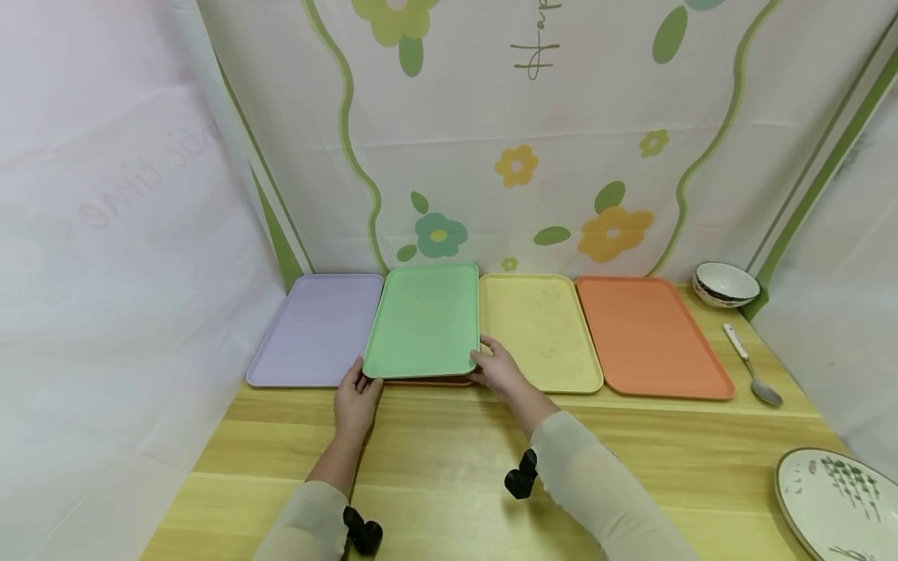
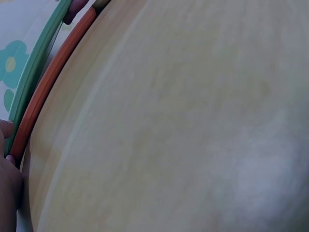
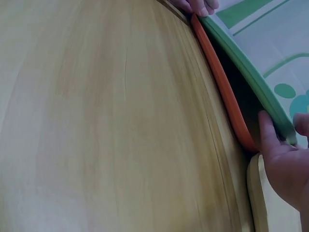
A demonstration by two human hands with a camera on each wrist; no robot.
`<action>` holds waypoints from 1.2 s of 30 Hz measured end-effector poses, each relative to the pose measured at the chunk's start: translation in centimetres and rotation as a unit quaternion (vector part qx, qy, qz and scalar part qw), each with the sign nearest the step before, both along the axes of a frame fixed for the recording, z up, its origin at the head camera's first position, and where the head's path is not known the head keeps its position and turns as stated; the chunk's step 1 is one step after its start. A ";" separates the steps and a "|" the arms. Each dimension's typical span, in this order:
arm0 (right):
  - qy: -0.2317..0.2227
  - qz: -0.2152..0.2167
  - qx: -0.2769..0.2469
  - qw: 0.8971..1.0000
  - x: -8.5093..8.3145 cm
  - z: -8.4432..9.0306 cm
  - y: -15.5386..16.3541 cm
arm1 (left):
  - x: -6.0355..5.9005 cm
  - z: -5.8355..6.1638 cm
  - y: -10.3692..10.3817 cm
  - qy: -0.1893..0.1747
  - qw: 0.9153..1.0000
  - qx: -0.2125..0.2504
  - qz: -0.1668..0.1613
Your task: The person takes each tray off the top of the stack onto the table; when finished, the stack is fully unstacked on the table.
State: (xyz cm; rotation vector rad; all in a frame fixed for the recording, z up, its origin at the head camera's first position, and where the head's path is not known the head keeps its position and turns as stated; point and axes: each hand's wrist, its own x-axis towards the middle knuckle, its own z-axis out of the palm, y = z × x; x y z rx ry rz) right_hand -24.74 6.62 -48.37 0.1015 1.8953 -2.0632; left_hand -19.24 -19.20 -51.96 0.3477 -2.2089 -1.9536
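Observation:
A green tray (image 1: 424,319) lies over a reddish-orange tray (image 3: 223,84), and only the front edge of the lower one shows in the head view. My right hand (image 1: 501,370) pinches the green tray's front right corner, thumb on top and fingers beneath. That corner is tilted up, with a dark gap between the two trays in the right wrist view. At the front left corner, my left hand (image 1: 356,403) grips the green tray, where the edges of both trays come close together.
A purple tray (image 1: 319,331) lies to the left; a yellow tray (image 1: 540,331) and an orange tray (image 1: 652,335) lie to the right. Farther right are a bowl (image 1: 726,285), a spoon (image 1: 754,370) and a patterned plate (image 1: 835,506). A printed cloth (image 1: 463,109) hangs behind the wooden table (image 1: 449,475).

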 end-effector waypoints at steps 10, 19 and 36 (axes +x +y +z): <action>0.015 -0.002 -0.028 0.999 -0.1 0.3 0.9 | -0.1 0.1 0.3 0.010 1.000 0.009 -0.001; 0.043 0.017 -0.011 0.999 0.4 1.5 4.6 | -0.1 0.2 0.3 0.011 1.000 -0.012 0.004; 0.105 0.124 -0.025 0.986 2.8 4.4 17.5 | -0.1 0.2 0.1 0.005 1.000 -0.023 0.003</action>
